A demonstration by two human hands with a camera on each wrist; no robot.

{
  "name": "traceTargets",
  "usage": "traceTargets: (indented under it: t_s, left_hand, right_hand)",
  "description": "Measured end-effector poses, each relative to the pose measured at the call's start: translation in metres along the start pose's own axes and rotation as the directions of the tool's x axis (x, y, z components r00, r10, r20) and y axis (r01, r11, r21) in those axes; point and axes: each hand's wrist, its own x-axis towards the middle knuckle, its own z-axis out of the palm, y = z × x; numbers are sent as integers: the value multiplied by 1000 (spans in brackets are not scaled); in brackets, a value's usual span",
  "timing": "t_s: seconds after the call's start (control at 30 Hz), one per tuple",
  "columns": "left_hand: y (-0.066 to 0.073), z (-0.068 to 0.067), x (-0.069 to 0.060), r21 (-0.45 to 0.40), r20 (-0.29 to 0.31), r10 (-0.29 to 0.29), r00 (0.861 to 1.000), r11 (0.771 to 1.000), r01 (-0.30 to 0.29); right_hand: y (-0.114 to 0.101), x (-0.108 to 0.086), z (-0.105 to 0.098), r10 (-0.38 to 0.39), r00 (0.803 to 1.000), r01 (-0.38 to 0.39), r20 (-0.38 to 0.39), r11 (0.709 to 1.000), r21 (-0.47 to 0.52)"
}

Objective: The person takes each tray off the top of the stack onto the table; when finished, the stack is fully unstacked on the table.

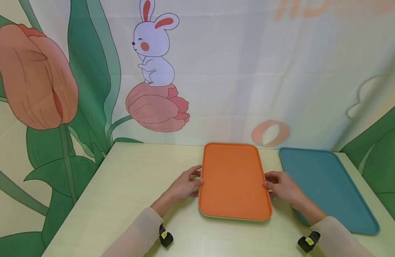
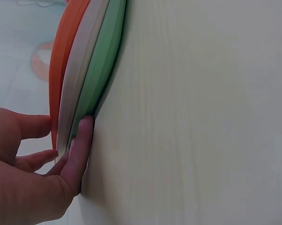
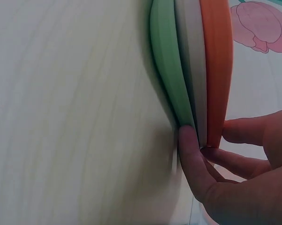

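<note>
An orange tray [image 1: 233, 178] lies on top of a stack at the middle of the table. Beneath it, the wrist views show the edges of a white tray [image 2: 80, 70] and, lowest, a green tray [image 3: 166, 51]. My left hand [image 1: 183, 184] grips the stack's left side, thumb at the orange rim and a finger against the green tray near the tabletop. On the opposite side my right hand [image 1: 282, 185] holds the stack in the same manner. Some of the fingers are partly hidden by the trays.
A larger blue tray [image 1: 329, 189] lies on the right of the table [image 1: 136, 171], partly under my right forearm. Behind the table hangs a printed cloth [image 1: 223, 71] with a rabbit and tulips. Each wrist wears a small black camera.
</note>
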Motion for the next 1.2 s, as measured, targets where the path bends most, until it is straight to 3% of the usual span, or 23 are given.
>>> traceTargets:
  t_s: [0.27,0.5,0.7,0.9,1.2]
  left_hand:
    - [4,2,3,-25,-34,-30,999,999,30]
    - [12,18,6,-42,-51,-16,999,999,14]
    - [13,34,11,-59,-87,-8,996,998,3]
    - [15,49,16,-71,-89,3,996,997,-9]
    - [21,67,22,-55,-87,22,996,998,-26]
  right_hand:
    - [-3,-1,-1,13,1000,-13,3,1000,0]
    - [0,-6,-13,33,999,-33,-9,999,-1]
    - [3,-10,-24,41,998,-45,-40,994,-96]
    - [5,-14,-37,44,996,-61,-75,970,-234]
    - [18,-19,-56,50,996,-69,-79,962,-264]
